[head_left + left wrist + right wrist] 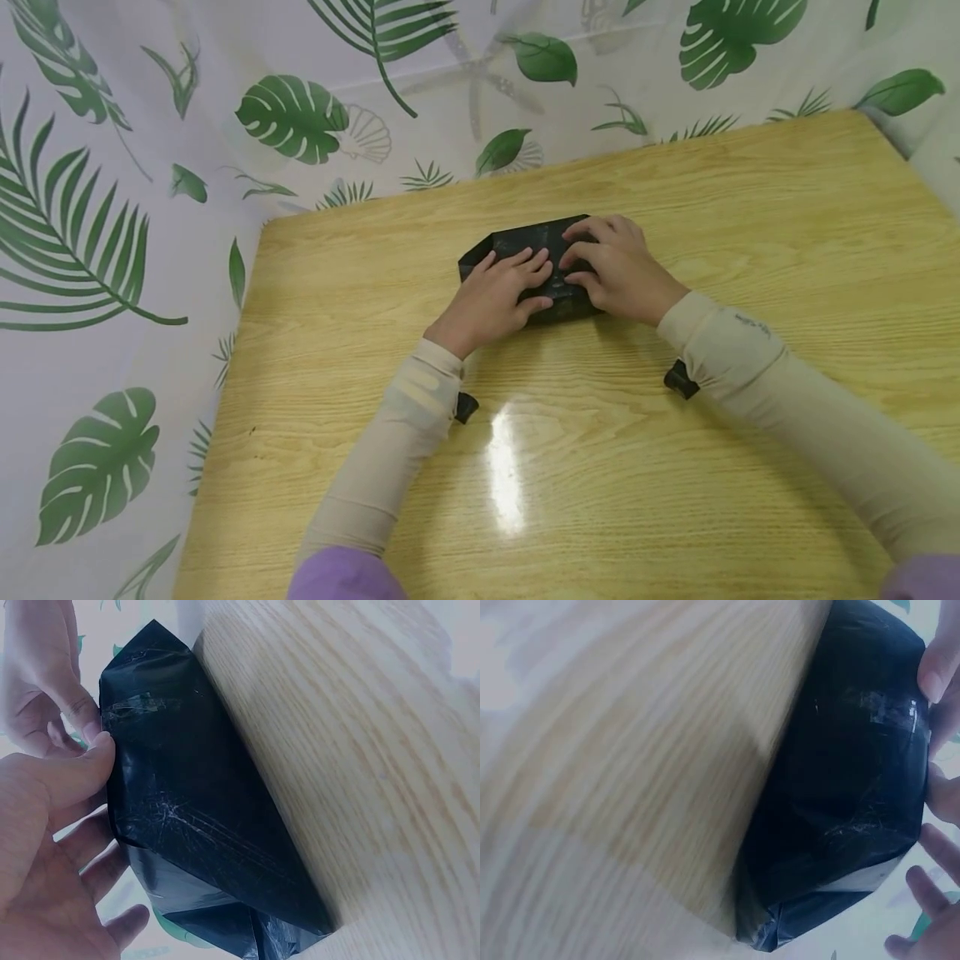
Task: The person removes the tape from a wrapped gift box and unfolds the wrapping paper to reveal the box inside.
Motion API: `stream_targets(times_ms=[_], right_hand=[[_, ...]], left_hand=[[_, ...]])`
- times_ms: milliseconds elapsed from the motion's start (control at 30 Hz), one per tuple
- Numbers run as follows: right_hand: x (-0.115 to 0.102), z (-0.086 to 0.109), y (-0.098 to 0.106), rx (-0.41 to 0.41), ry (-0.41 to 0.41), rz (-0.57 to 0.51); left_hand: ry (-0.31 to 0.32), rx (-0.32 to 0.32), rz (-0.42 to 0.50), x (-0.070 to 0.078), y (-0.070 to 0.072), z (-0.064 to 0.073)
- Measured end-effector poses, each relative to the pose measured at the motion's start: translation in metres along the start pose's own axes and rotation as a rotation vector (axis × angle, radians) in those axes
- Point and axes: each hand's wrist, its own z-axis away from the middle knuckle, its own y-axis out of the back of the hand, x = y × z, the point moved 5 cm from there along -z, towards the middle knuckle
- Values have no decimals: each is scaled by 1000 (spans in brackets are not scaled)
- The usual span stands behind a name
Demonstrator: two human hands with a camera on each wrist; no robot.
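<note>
A package wrapped in black plastic (pixel 517 242), with folded ends, lies on the wooden table (pixel 337 292). My left hand (pixel 498 296) rests on its top with fingers spread, the thumb towards the near side. On the right part of the package, my right hand (pixel 618 271) touches the top with bent fingertips, thumb and index finger a little apart. In the left wrist view, the two thumbs come close together at the package's upper edge. A strip of clear tape (pixel 889 709) shows on the near face beside the right thumb, and the plastic has pale creases (pixel 172 814).
A white cloth (pixel 435 75) with green leaf prints hangs behind the table and along its left side. Black wrist mounts (pixel 681 380) stick out below both sleeves. A bright reflection lies on the table in front of the package.
</note>
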Motion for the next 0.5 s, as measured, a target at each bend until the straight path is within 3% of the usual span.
stream_targets(times_ms=[500], right_hand=[[-1, 0, -5, -39, 40, 72]], left_hand=[[22, -3, -5, 2, -2, 0]])
